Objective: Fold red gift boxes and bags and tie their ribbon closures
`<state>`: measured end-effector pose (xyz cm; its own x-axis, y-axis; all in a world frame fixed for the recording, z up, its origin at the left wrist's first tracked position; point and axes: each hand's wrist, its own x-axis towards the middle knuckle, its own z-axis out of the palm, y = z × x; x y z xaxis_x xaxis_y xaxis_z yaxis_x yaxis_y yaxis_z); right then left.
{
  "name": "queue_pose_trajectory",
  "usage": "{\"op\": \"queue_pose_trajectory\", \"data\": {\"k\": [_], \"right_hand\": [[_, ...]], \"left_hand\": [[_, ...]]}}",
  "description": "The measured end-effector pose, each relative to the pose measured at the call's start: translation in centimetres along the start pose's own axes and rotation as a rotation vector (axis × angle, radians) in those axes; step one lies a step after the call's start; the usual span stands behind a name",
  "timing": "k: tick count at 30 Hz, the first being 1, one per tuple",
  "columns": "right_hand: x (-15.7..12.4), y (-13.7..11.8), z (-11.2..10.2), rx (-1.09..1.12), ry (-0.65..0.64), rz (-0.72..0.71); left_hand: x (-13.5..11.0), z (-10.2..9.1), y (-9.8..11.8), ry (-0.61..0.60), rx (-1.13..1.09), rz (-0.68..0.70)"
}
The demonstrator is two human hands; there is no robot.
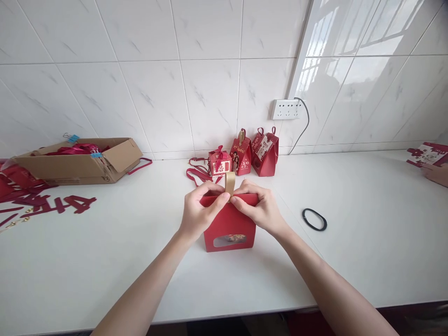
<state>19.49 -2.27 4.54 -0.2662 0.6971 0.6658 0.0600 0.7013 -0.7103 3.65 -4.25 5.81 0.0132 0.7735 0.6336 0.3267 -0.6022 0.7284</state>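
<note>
A red gift box (229, 221) with a small clear window low on its front stands upright on the white table, close in front of me. A gold ribbon loop (229, 183) rises from the middle of its top edge. My left hand (205, 205) pinches the top edge and the foot of the loop from the left, thumb in front. From the right, my right hand (257, 205) grips the same edge, its thumb beside the loop's base. The fingers behind the box are partly hidden.
Several finished red boxes (241, 156) stand near the wall behind my hands, with loose red ribbon beside them. A cardboard box (70, 168) of red ribbon sits left, cut ribbon pieces (52, 204) before it. A black ring (314, 220) lies right; a power socket (287, 109) is on the wall.
</note>
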Motion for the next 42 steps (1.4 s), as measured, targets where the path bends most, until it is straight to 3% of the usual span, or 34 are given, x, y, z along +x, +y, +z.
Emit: {"op": "queue_pose_trajectory", "data": {"k": [11, 19, 26, 35, 42], "right_hand": [[0.07, -0.16, -0.11, 0.015, -0.024, 0.048], [0.06, -0.13, -0.08, 0.02, -0.009, 0.05], [0.2, 0.0, -0.16, 0.028, -0.043, 0.042], [0.07, 0.29, -0.09, 0.054, -0.028, 0.061], [0.12, 0.24, -0.12, 0.046, -0.037, 0.079]], "left_hand": [[-0.39, 0.2, -0.09, 0.047, 0.014, -0.059], [-0.14, -0.25, 0.04, -0.047, 0.005, -0.029], [-0.61, 0.08, -0.11, 0.045, 0.048, -0.017], [-0.58, -0.4, -0.17, -0.04, 0.046, 0.001], [-0.73, -0.16, -0.1, 0.009, 0.071, -0.039]]}}
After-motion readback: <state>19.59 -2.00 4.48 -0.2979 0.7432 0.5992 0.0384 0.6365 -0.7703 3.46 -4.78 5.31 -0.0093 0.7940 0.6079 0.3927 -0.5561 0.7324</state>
